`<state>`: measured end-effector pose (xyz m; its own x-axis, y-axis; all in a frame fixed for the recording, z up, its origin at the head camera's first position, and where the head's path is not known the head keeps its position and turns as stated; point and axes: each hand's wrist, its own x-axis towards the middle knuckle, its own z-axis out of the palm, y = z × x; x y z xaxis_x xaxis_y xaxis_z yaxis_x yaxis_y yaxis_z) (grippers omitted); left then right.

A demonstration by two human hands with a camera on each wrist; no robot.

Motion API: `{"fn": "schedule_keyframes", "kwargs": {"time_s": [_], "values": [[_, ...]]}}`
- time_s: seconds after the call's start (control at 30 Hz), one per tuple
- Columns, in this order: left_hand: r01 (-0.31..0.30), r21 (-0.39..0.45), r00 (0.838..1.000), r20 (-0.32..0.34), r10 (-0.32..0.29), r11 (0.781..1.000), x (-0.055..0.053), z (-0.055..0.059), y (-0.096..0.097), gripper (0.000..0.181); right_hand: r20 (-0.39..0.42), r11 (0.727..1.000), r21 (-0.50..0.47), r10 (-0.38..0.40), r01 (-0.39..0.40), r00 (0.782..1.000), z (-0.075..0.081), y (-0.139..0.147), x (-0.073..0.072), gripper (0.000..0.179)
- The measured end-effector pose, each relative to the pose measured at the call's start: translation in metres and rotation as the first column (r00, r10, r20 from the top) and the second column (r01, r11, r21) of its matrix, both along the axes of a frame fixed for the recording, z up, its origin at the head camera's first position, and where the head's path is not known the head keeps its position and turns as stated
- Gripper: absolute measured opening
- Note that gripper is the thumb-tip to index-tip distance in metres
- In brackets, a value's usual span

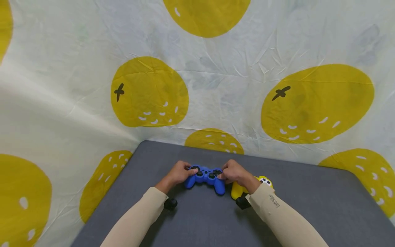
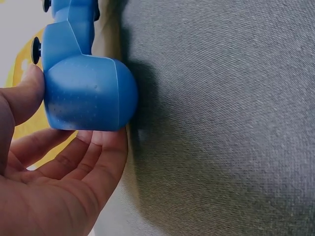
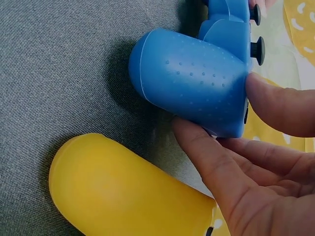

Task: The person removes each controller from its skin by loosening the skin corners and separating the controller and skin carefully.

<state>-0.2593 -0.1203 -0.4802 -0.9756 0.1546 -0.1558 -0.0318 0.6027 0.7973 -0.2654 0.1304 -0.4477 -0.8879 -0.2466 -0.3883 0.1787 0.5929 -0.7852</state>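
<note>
Biggest risk I saw: the yellow controller point(image 1: 237, 191) getting knocked. It lay on the surface point(image 1: 197, 223) just right of the blue controller point(image 1: 205, 178), partly hidden by the right wrist, so a low sideways move of the right hand point(image 1: 234, 172) – or of the black unit point(image 1: 242, 202) at that wrist – could have clipped it. Second: tilt. The left hand point(image 1: 180, 172) and right hand had one end each; uneven force would likely have dipped one side. Third: slip, from smooth rounded handles held at the ends rather than deep in the palms. Thumbs were near the sticks too, so a harder squeeze could have shoved one over.

Fingers: both sets gripped the blue controller. Left thumb point(image 2: 29, 93) was on the top face just beside the left stick point(image 2: 36, 50); the other left fingers were at the outer side, some tips hidden behind the handle. Right thumb point(image 3: 268, 101) was on the top face near the right stick point(image 3: 257, 50), index tip against the outer side, the rest bent in toward the far edge.

So the blue controller sat between the hands, face up, handles toward the person. Its right handle was near the yellow one but apart. Couldn't tell whether it bore on the surface or was just above.
</note>
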Motion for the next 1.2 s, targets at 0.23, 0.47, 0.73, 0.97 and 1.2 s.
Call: {"fn": "schedule_keyframes", "kwargs": {"time_s": [0.23,0.47,0.73,0.97,1.2], "values": [[-0.005,0.016,1.0,0.002,0.005,1.0,0.0,0.008,0.002,0.045,0.013,1.0,-0.017,0.003,-0.002,1.0,0.004,0.004,-0.001,0.039],[-0.006,0.02,1.0,-0.009,0.006,1.0,0.0,0.014,0.004,0.045,0.015,0.999,-0.051,0.003,-0.002,1.0,0.01,0.007,-0.001,0.047],[-0.013,0.027,0.999,-0.045,0.014,1.0,0.001,0.023,0.004,0.047,-0.012,0.996,-0.062,0.058,-0.058,0.998,0.02,0.013,0.0,0.049],[-0.017,0.018,0.998,-0.054,0.018,1.0,0.003,0.031,0.003,0.045,-0.027,0.994,-0.082,0.07,-0.071,0.997,0.029,0.014,0.003,0.055],[-0.002,0.036,0.999,-0.049,0.004,0.999,0.007,0.036,0.003,0.044,-0.032,0.995,-0.074,0.072,-0.074,0.997,0.036,0.017,0.008,0.054]]}}
